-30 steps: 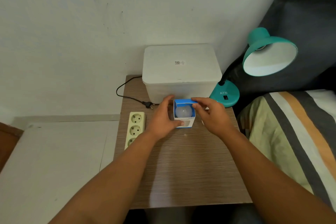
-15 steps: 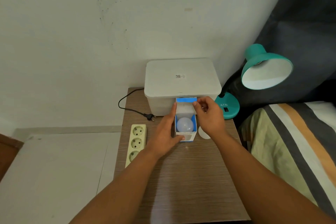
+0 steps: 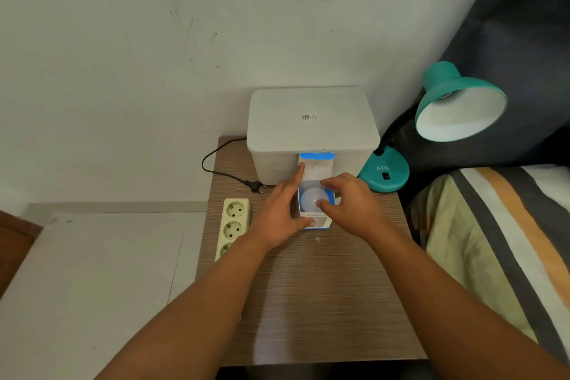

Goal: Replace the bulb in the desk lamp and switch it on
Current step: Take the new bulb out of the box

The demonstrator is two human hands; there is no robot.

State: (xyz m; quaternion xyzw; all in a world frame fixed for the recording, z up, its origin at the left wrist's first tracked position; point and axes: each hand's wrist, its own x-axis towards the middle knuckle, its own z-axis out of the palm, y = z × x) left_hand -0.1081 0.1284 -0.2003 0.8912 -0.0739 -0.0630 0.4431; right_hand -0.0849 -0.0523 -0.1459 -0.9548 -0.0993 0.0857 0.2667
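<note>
A small blue and white bulb box (image 3: 315,168) stands on the wooden table (image 3: 308,302) with its top flap raised. A white bulb (image 3: 310,199) sits inside the opening. My left hand (image 3: 282,213) holds the box's left side, index finger along the flap. My right hand (image 3: 351,203) has thumb and fingers pinching the bulb's dome. A teal desk lamp (image 3: 456,108) stands at the table's right back corner, its base (image 3: 385,171) carrying a black switch; no bulb shows inside the shade. Its black plug (image 3: 254,186) lies unplugged on the table.
A white lidded plastic container (image 3: 311,126) stands at the back against the wall. A cream power strip (image 3: 233,225) lies along the table's left edge. A bed with a striped cover (image 3: 499,241) lies to the right, and a dark curtain hangs behind the lamp.
The box flap was lifted open. My right hand moved from the flap down onto the bulb inside the box. My left hand stayed on the box's side.
</note>
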